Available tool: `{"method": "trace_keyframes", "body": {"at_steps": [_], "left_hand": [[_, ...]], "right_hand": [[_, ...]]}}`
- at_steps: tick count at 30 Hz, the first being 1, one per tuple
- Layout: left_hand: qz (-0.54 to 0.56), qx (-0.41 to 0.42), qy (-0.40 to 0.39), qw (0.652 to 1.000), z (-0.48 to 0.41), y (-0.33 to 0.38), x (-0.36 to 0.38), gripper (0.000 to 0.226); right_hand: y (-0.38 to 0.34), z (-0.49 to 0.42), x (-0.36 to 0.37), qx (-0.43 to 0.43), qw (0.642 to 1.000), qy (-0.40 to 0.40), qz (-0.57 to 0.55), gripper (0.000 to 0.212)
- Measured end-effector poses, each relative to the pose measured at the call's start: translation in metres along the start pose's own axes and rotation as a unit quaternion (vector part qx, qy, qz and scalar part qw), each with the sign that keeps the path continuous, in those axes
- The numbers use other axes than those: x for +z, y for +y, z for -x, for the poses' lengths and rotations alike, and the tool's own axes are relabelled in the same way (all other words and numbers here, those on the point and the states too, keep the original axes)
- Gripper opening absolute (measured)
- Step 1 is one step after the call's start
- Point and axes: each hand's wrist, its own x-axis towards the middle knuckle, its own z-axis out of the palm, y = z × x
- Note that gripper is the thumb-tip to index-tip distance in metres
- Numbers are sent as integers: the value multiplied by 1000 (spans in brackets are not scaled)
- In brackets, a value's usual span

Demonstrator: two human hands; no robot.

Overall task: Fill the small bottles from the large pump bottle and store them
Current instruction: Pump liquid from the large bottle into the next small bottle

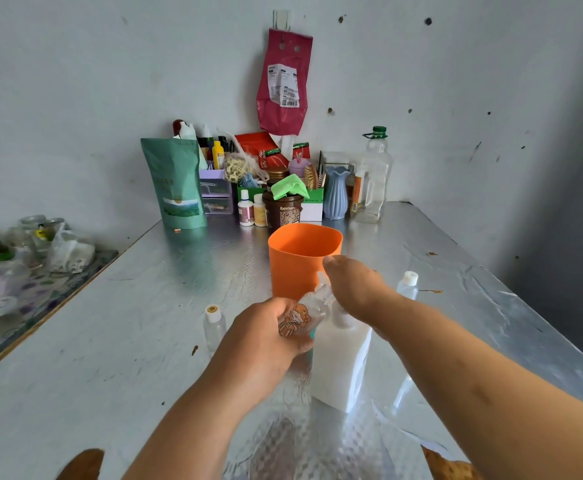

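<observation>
The pump bottle [343,358] stands upright on the foil-covered table [144,323]. The coming press depends on how the small bottle's mouth meets its spout.

The left hand [266,337] grips a clear small bottle [309,313] with a cartoon sticker, fingers curled round its lower body, just left of the pump bottle. The small bottle is tilted, with its long axis running from the palm up and to the right, so the neck points in under the pump head. The spout is hidden, so it cannot be told whether it sits inside the neck.

The right hand [356,289] lies over the top of the pump head, back of the hand upward. Its thumb points toward the orange cup [304,261] just behind the pump bottle. Its fingers are out of sight, so it is unclear whether they wrap the head or press flat on it.

The right hand looks placed to push straight down, while the left need only keep the neck under the spout.

A capped bottle [214,327] stands to the left of the pump bottle. A second capped bottle [408,285] stands to its right and a little behind.
</observation>
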Motion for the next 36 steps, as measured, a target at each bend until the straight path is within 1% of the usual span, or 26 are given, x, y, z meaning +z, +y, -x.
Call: {"method": "trace_keyframes", "body": {"at_steps": [2,6,10,13,20,26,31,36], "left_hand": [[0,-3,0,1000,0,-2,2,20],[6,-5,2,1000,1,-1,3,21],[14,-3,-2,1000,2,4,-2,28],[11,0,0,1000,2,7,-4,28],[4,6,-3,1000,1,7,-5,28],[-7,6,-4,1000,-1,2,-3,24],[-1,-3,-1,1000,-1,-2,3,22],[0,0,-5,1000,4,3,-1,22]], "right_hand": [[0,1,2,-3,1000,-4,20,30],[1,2,2,-12,1000,4,2,23],[-1,6,-8,-33,999,14,4,33],[-2,6,-12,-41,999,19,14,34],[2,0,-9,-46,999,2,9,34],[5,-9,1,-45,999,12,0,28],[10,-8,9,-48,998,5,27,30],[7,-5,2,-54,998,7,25,31]]}}
